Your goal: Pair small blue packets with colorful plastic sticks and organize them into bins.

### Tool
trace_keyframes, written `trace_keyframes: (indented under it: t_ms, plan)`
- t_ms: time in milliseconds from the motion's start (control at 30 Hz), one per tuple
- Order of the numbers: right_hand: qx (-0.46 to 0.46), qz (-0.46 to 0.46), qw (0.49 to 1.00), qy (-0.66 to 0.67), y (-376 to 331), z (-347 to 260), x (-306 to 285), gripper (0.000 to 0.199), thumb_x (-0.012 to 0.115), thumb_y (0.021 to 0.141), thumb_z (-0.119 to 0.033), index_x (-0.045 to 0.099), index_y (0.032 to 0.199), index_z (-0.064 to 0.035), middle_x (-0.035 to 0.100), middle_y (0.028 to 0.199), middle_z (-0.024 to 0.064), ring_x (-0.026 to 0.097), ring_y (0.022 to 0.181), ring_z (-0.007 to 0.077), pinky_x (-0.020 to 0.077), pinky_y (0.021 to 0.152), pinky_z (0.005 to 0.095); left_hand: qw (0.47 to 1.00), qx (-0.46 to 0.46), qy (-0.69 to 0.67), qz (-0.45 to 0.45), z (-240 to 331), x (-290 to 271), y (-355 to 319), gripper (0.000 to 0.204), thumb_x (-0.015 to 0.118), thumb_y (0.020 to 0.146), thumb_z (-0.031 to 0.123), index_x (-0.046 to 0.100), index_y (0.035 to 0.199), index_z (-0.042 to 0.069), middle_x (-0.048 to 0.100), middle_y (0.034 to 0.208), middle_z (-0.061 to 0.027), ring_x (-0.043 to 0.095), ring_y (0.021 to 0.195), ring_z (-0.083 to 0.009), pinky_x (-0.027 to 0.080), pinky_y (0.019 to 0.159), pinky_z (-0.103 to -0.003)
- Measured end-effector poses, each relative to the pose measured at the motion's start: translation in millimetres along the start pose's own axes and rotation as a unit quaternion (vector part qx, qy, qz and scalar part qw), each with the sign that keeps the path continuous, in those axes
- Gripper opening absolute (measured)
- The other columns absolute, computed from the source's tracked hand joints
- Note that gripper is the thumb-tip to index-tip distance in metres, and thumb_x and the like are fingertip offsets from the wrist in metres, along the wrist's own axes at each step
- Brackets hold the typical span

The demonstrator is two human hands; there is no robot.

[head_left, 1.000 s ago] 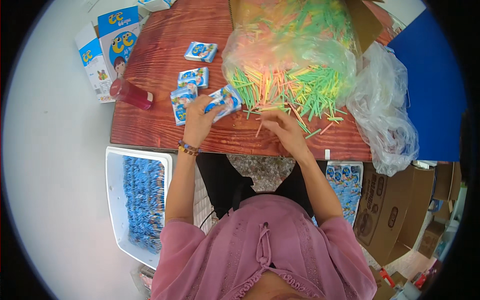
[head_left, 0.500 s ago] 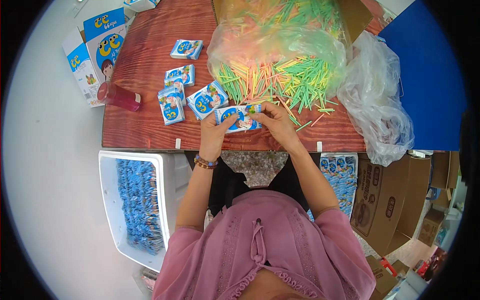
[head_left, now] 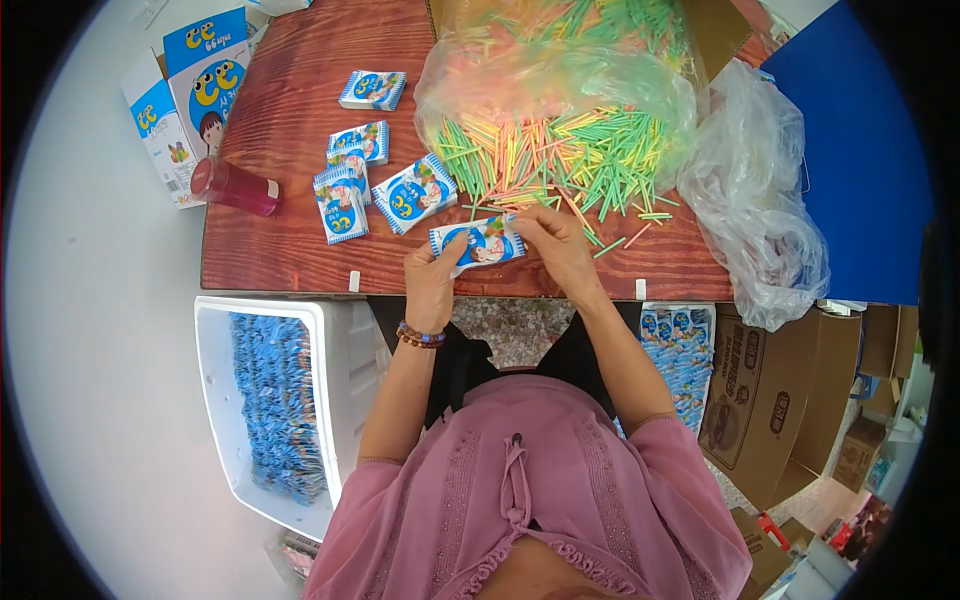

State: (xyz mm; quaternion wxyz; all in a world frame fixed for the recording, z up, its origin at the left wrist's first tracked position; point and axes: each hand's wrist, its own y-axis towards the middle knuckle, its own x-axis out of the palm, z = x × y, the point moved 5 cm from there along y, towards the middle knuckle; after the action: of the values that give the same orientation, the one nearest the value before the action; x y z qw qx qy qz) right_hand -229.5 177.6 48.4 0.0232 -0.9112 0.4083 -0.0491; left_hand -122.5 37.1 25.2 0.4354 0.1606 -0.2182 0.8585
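My left hand (head_left: 432,283) and my right hand (head_left: 556,245) both grip one small blue and white packet (head_left: 478,243) above the front edge of the wooden table (head_left: 290,250). The left hand holds its left end, the right hand pinches its right end. Just beyond the packet lies a heap of coloured sticks (head_left: 560,160), green, yellow and pink, spilling from a clear plastic bag (head_left: 560,70). To the left, several more such packets (head_left: 375,185) lie on the table.
A red capped bottle (head_left: 235,187) and blue and white cartons (head_left: 185,90) sit at the table's left. A white bin (head_left: 265,400) full of blue packets stands at lower left. An empty clear bag (head_left: 760,210), cardboard boxes (head_left: 770,400) and more packets (head_left: 680,350) are at right.
Both hands drew back from the stick heap toward the table's front edge, and now both hold one packet, which sits slightly nearer me than half a second ago.
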Motion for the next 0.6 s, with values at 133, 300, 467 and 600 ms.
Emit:
trace_keyframes:
  t_ms: [133, 300, 467, 600]
  plan:
    - [-0.117, -0.012, 0.992, 0.034, -2.5, 0.1, -13.2, 0.012, 0.063, 0.088, -0.01, 0.062, 0.097, -0.0013, 0.056, 0.106, 0.0038, 0.052, 0.086, 0.009, 0.0419, 0.073, 0.0235, 0.999, -0.016, -0.05, 0.001, -3.1, -6.5, 1.6, 0.016, 0.063, 0.09, 0.01, 0.067, 0.098, -0.004, 0.069, 0.093, -0.0079, 0.065, 0.079, -0.011, 0.053, 0.07, -0.025]
    - [-0.15, -0.099, 0.98, -0.085, -9.7, -12.7, 6.6, 0.023, 0.068, 0.082, -0.01, 0.062, 0.102, -0.0022, 0.048, 0.124, 0.0091, 0.048, 0.109, 0.0169, 0.0416, 0.09, 0.0309, 0.998, -0.031, -0.057, -0.002, -6.2, -4.1, 1.5, 0.018, 0.062, 0.091, 0.011, 0.067, 0.1, -0.004, 0.069, 0.096, -0.0088, 0.066, 0.083, -0.0115, 0.053, 0.072, -0.026]
    - [-0.194, -0.158, 0.952, -0.177, -7.8, -14.3, 13.1, 0.034, 0.071, 0.079, -0.014, 0.066, 0.111, -0.0072, 0.046, 0.135, 0.0099, 0.039, 0.128, 0.0257, 0.0333, 0.104, 0.0401, 0.996, -0.064, -0.057, -0.017, -7.6, -2.1, 1.1, 0.018, 0.062, 0.092, 0.014, 0.067, 0.1, -0.002, 0.069, 0.097, -0.0085, 0.065, 0.084, -0.011, 0.052, 0.07, -0.025]
    - [-0.208, -0.172, 0.952, -0.146, -4.0, -17.6, 14.2, 0.031, 0.07, 0.08, -0.014, 0.067, 0.11, -0.0078, 0.047, 0.136, 0.0096, 0.04, 0.128, 0.0272, 0.0311, 0.105, 0.0414, 0.996, -0.059, -0.059, -0.021, -14.3, -6.4, -0.8, 0.018, 0.059, 0.094, 0.018, 0.066, 0.096, 0.002, 0.068, 0.093, -0.0061, 0.063, 0.079, -0.0119, 0.049, 0.066, -0.026]
